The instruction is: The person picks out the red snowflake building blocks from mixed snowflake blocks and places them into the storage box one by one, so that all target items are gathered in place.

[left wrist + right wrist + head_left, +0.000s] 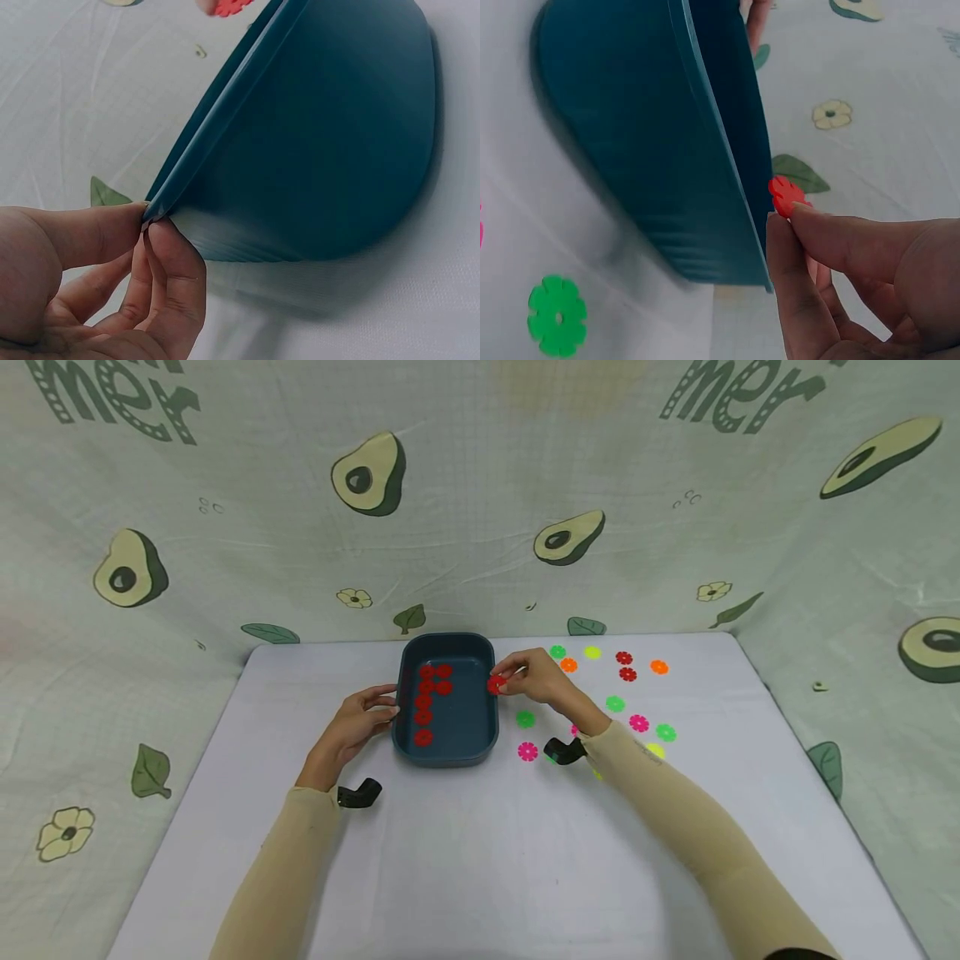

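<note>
A dark teal plastic tub (467,727) stands on the white table, with several red flower-shaped discs (423,738) lying along its left half. My left hand (362,723) pinches the tub's left rim between thumb and fingers, seen closely in the left wrist view. Over the right rim, my right hand (536,677) holds one red flower-shaped disc (786,196) between thumb and index finger. In the right wrist view that disc shows at the tub's rim (727,161), with the fingertips close beside the edge.
Loose discs lie right of the tub: a green disc (526,719), a pink disc (528,751), an orange disc (659,667), a yellow disc (592,652) and two red ones (627,674). An avocado-print cloth (465,585) hangs behind the table (465,860).
</note>
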{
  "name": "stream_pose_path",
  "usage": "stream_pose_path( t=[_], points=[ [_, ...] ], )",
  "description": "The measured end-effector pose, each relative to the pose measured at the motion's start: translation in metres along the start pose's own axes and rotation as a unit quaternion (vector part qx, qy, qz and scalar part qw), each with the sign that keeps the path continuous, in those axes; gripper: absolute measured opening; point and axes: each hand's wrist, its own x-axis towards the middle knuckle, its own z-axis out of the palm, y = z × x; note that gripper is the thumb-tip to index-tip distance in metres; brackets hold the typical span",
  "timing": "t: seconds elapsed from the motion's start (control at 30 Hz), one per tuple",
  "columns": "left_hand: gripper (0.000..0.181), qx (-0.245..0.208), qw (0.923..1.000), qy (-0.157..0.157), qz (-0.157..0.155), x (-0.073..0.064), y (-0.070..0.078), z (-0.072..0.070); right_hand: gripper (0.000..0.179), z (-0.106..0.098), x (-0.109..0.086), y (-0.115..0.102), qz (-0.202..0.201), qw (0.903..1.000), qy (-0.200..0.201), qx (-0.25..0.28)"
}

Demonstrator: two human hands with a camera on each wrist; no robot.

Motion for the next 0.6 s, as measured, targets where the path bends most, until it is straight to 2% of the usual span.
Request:
stream_pose_path(
  t=[0.4, 0.6],
  points=[
    [0.057, 0.002, 1.0000, -0.002, -0.001, -0.001, 0.001, 0.000, 0.025, 0.027, 0.018, -0.013, -0.035, 0.9991, -0.026, 0.000],
    [0.057, 0.001, 1.0000, -0.001, 0.002, -0.001, 0.001, 0.000, 0.022, 0.039, 0.026, -0.023, -0.045, 0.9983, -0.030, -0.021]
  ],
)
